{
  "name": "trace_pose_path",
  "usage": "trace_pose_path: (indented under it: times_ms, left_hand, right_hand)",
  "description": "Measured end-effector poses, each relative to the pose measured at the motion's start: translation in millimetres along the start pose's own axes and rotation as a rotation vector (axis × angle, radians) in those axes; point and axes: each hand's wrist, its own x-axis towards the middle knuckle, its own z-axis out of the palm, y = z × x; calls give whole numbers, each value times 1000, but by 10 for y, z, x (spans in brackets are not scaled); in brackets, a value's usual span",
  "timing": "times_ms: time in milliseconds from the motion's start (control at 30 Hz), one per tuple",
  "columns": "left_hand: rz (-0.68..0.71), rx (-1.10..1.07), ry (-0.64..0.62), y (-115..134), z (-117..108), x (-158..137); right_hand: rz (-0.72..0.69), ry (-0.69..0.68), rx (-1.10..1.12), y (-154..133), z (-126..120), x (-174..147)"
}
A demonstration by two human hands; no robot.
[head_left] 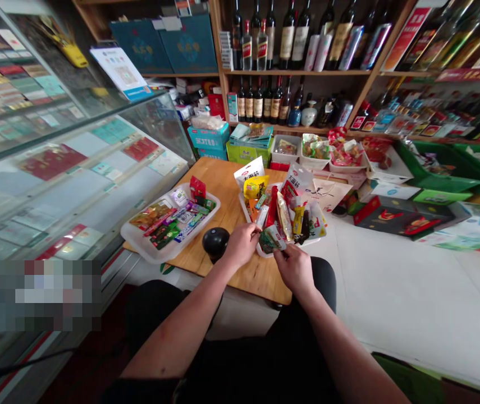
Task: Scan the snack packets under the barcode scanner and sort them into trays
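My left hand (243, 246) is closed in a pinch at the near left of a white plastic basket (265, 253), around the lower end of a slim whitish packet (261, 215). At the basket's near edge, my right hand (296, 270) grips the corner of a dark green snack packet (270, 239) between thumb and fingers. Piled in the basket are a red packet (271, 207), a gold one (284, 216), a yellow pouch (255, 187) and other snack bags. Left of my left hand, a round black object (215, 242) stands on the wooden table (206, 179).
A second white tray (151, 251) with several sweet packets lies at the table's left. Beside it runs a glass display counter (96, 168). Boxes and snack trays (315, 163) line the back, below shelves of bottles (288, 42). My knees are under the table's front edge.
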Motion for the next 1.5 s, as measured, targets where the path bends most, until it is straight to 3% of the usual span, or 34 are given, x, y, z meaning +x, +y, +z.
trace_pose_path:
  times_ms: [167, 500, 733, 1067, 1200, 1367, 1500]
  left_hand:
    - [43, 41, -18, -18, 58, 30]
    - [119, 124, -63, -155, 102, -21]
    - [47, 109, 109, 48, 124, -262]
    - [14, 74, 40, -59, 192, -373]
    - [17, 1, 104, 13, 192, -633]
    - [-17, -89, 146, 95, 281, -1259]
    - [-115, -108, 37, -37, 404, -1816]
  right_hand:
    - [22, 36, -99, 32, 121, -91]
    - [104, -88, -141, -13, 379, -43]
    - [82, 17, -70, -83, 307, -61]
    - [61, -95, -191, -51, 429, -83]
    - [70, -74, -144, -17, 472, -202]
    - [54, -57, -19, 105, 561, -357]
    - [35, -68, 104, 252, 739, -586]
